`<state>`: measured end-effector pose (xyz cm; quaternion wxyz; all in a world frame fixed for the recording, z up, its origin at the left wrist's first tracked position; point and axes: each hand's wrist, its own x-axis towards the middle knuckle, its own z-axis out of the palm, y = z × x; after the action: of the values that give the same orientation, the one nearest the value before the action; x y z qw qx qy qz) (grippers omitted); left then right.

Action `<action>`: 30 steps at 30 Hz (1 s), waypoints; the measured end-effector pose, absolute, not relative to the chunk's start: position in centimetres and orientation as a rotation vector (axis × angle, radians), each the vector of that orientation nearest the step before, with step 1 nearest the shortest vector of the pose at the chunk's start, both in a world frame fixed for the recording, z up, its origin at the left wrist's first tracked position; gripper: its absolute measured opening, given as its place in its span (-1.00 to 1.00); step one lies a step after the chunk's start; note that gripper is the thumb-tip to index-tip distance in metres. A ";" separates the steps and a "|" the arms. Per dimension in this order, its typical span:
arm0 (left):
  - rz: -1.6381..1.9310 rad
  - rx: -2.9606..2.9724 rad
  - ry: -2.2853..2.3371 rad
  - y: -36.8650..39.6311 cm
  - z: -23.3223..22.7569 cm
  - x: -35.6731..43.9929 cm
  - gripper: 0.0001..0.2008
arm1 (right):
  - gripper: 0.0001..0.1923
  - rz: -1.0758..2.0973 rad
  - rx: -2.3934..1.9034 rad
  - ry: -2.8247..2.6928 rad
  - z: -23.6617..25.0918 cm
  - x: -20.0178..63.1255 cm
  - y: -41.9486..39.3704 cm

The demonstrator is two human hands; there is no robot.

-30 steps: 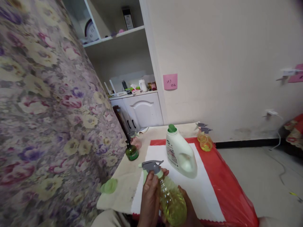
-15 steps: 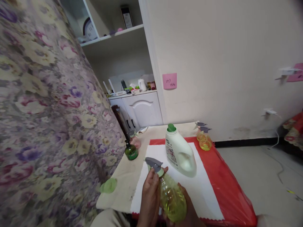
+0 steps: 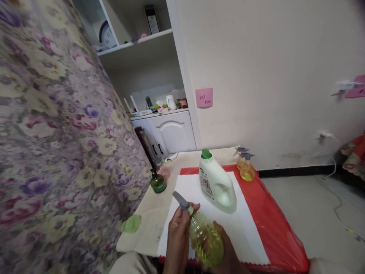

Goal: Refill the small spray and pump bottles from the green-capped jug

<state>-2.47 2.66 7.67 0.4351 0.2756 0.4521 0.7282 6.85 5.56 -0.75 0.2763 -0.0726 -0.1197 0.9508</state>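
A clear yellow-green spray bottle (image 3: pixel 205 239) with a grey trigger head is held tilted over the near edge of the table, its head toward the upper left. The fingers of my left hand (image 3: pixel 179 232) are closed round its collar, just below the trigger. Around the bottle's lower right side wraps my right hand (image 3: pixel 226 247), its fingers partly hidden behind the bottle. Just beyond stands a pale green detergent jug (image 3: pixel 218 186), uncapped at the neck with a green spout showing. On the left of the table lies a light green cap (image 3: pixel 131 223).
A dark green pump bottle (image 3: pixel 158 183) and a pink spray bottle (image 3: pixel 163 169) stand at the left. Amber spray bottles (image 3: pixel 246 172) are at the back right. White paper (image 3: pixel 245 228) lies over a red cover (image 3: pixel 273 220). A floral curtain (image 3: pixel 71 152) borders the left.
The spray bottle's head has turned within my left hand and now shows more side-on. Both hands keep their hold, with the bottle shifted slightly left.
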 end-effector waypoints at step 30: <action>1.715 0.850 1.454 3.4 8.2 -2.4 -0.66 | -0.70 2.253 -0.117 -0.714 0.5 5.8 7.6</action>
<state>-2.43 3.39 8.22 0.3609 0.3299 0.5641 0.6654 5.82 7.61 0.51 0.3779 -0.0456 -0.2793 0.8815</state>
